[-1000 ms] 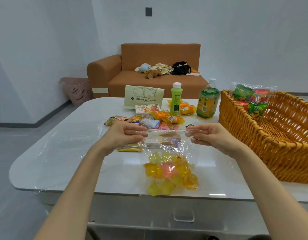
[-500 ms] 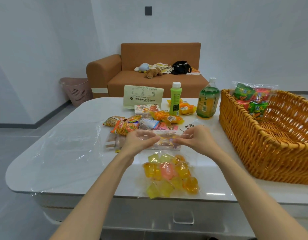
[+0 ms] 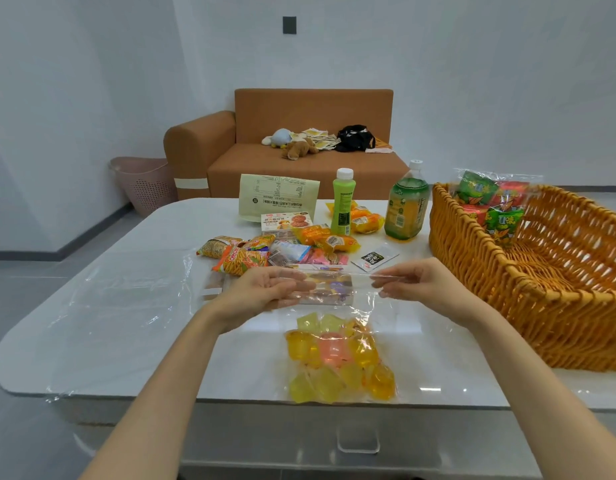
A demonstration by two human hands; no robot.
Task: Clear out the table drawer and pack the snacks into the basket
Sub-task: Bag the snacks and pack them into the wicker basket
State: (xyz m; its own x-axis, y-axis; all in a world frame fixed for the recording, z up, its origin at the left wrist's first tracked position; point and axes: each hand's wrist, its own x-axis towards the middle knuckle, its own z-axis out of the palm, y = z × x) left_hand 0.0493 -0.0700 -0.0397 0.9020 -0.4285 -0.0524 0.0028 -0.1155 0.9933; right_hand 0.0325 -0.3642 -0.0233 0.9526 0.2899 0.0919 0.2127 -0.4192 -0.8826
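The clear bag of jelly cups (image 3: 337,358) lies on the bench (image 3: 126,323) near its front edge, with its top strip lifted between the hands. The left hand (image 3: 265,289) pinches the strip's left end and the right hand (image 3: 421,282) its right end, well apart. Half a second ago they pinched close together at the middle. The wicker basket (image 3: 507,289) stands beside the right hand.
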